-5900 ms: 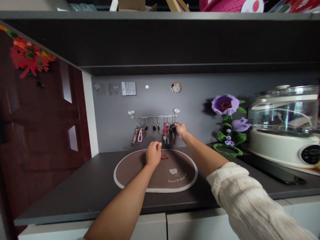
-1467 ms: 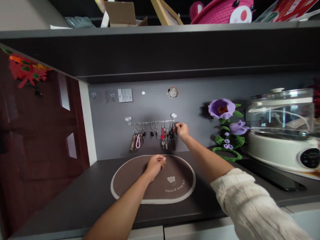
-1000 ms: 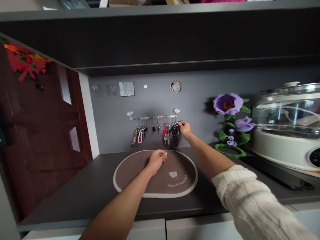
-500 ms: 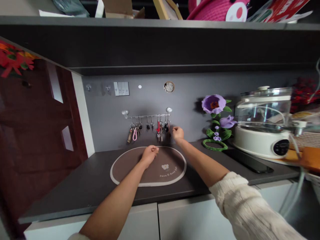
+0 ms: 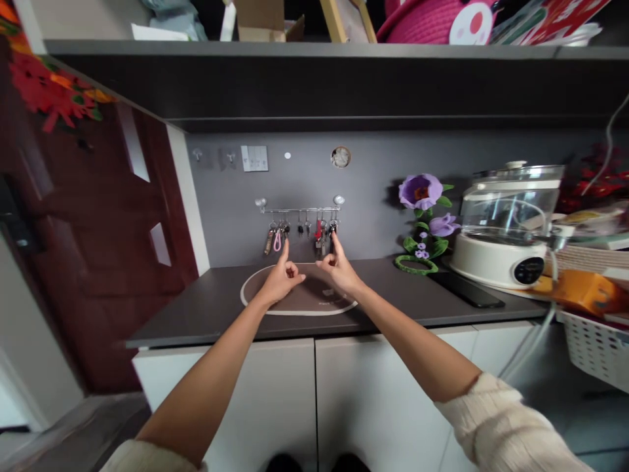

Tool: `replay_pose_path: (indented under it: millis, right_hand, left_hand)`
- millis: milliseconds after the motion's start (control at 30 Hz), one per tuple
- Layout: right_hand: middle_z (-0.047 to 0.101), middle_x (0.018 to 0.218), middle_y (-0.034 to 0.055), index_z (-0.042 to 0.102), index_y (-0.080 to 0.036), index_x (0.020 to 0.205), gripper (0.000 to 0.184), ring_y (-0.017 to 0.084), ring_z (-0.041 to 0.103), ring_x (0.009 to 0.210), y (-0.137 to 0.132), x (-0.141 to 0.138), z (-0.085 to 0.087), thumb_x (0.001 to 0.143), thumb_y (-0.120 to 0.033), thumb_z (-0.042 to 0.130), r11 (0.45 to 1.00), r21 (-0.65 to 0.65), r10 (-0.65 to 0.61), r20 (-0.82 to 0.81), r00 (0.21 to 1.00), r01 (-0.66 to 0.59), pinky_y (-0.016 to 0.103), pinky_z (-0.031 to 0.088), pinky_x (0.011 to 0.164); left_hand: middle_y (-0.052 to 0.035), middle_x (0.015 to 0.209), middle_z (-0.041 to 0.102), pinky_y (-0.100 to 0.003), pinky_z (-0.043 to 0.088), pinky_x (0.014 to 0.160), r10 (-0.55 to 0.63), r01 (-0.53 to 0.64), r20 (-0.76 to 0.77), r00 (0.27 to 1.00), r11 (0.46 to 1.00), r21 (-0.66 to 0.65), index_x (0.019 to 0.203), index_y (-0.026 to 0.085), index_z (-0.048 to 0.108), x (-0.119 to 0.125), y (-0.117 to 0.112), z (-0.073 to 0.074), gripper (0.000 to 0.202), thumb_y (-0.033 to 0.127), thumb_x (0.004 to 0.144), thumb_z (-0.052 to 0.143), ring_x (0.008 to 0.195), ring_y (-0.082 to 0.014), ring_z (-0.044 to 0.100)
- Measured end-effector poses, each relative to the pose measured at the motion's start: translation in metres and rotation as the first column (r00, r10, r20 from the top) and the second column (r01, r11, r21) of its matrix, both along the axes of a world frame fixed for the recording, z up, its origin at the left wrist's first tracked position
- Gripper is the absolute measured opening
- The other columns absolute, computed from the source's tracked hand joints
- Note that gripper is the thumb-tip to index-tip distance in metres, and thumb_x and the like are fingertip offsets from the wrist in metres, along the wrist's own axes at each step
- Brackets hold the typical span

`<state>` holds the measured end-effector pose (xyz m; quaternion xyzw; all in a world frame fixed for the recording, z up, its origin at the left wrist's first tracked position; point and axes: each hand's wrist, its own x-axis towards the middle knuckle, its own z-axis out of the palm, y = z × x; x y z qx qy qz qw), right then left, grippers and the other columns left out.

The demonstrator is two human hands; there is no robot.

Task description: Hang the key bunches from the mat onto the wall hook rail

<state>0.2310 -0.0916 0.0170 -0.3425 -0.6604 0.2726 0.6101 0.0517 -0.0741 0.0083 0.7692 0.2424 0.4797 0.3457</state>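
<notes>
Both hands are raised over the brown oval mat (image 5: 255, 295), apart from each other and holding nothing I can see. My left hand (image 5: 281, 280) has its index finger pointing up and the thumb stretched to the right, the other fingers bent. My right hand (image 5: 341, 267) also points its index finger up, thumb out to the left. Behind them a clear hook rail (image 5: 301, 210) on the grey wall carries several keys, among them a pink loop (image 5: 278, 241) and a red keychain (image 5: 318, 229). The right fingertip overlaps the rightmost keys in view; I cannot tell whether it touches them.
Purple crocheted flowers (image 5: 421, 192), a black phone (image 5: 466, 288) and a white appliance with a clear top (image 5: 511, 242) stand on the counter (image 5: 196, 314) at right. A shelf (image 5: 314, 85) overhangs it. A dark red door (image 5: 118, 262) is at left, a perforated white basket (image 5: 597, 347) at right.
My right hand has come down and away from the wall beside the keys. Both hands have gone from closed to index fingers and thumbs stretched out. The view has shifted back and down.
</notes>
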Motion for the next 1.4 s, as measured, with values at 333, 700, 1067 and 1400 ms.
replay_pose_path:
  millis: [333,700,1067,1400]
  right_hand:
    - [0.046,0.058,-0.0090,-0.008,-0.022,0.137,0.096,0.008,0.041,0.051,-0.042,-0.012,-0.021,0.068,-0.026,0.058,1.000,-0.024,-0.006,0.157,0.988,0.009,0.021,0.039,0.056]
    - [0.047,0.057,-0.0082,0.008,-0.023,0.137,0.084,0.009,0.043,0.052,-0.038,-0.006,-0.027,0.070,-0.030,0.058,0.993,-0.027,-0.102,0.236,0.966,0.112,0.023,0.041,0.058]
    - [0.055,0.105,0.0120,0.046,-0.015,0.117,0.084,0.026,0.051,0.097,0.076,0.073,0.006,0.043,-0.043,0.075,0.838,-0.061,-0.537,0.082,0.840,0.542,0.041,0.041,0.084]
    - [0.047,0.118,0.0151,0.026,-0.012,0.126,0.105,0.024,0.047,0.105,0.163,0.054,0.003,0.040,-0.045,0.075,0.829,-0.085,-0.560,-0.126,0.819,0.553,0.037,0.035,0.093]
  left_hand:
    - [0.0084,0.064,0.047,-0.017,0.038,0.060,0.029,-0.029,-0.017,0.999,1.000,-0.003,0.134,0.021,-0.017,-0.042,-0.027,-0.024,0.101,0.018,0.067,0.058,0.056,-0.0047,0.044]
    - [0.0083,0.062,0.049,-0.019,0.038,0.059,0.085,-0.081,0.040,0.996,0.993,-0.086,0.136,0.022,-0.008,-0.040,-0.020,-0.023,0.101,0.025,0.064,0.063,0.053,-0.0052,0.044]
    - [-0.0156,0.128,0.038,-0.038,0.023,0.099,0.606,-0.609,-0.076,0.792,0.793,-0.015,0.126,0.014,0.035,-0.042,0.095,0.015,0.091,0.042,0.048,0.073,0.119,-0.0296,0.032]
    - [-0.0112,0.115,0.049,-0.033,0.035,0.089,0.646,-0.606,0.142,0.750,0.757,-0.245,0.113,0.017,0.037,0.003,0.178,0.016,0.084,0.037,0.042,0.077,0.105,-0.0200,0.048]
